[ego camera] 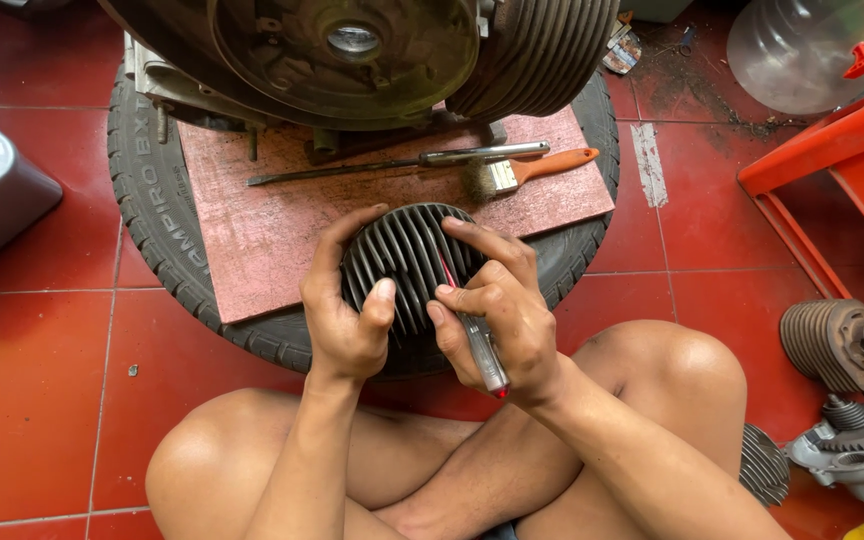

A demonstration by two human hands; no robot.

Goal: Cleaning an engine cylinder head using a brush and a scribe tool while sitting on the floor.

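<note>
Bare knees (252, 450) sat crossed on the red tile floor (32, 380). Over a tyre (152, 210) topped by a board (272, 220), the left hand (347, 305) gripped a finned head (407, 260), fins running away from the person. The right hand (497, 310) pinched a screwdriver (472, 335), tip up among them.

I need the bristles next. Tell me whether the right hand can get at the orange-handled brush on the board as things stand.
Probably not straight away: the right hand is gripping a screwdriver against the finned part. The brush itself lies uncovered on the board just beyond, nothing on top of it.
</note>
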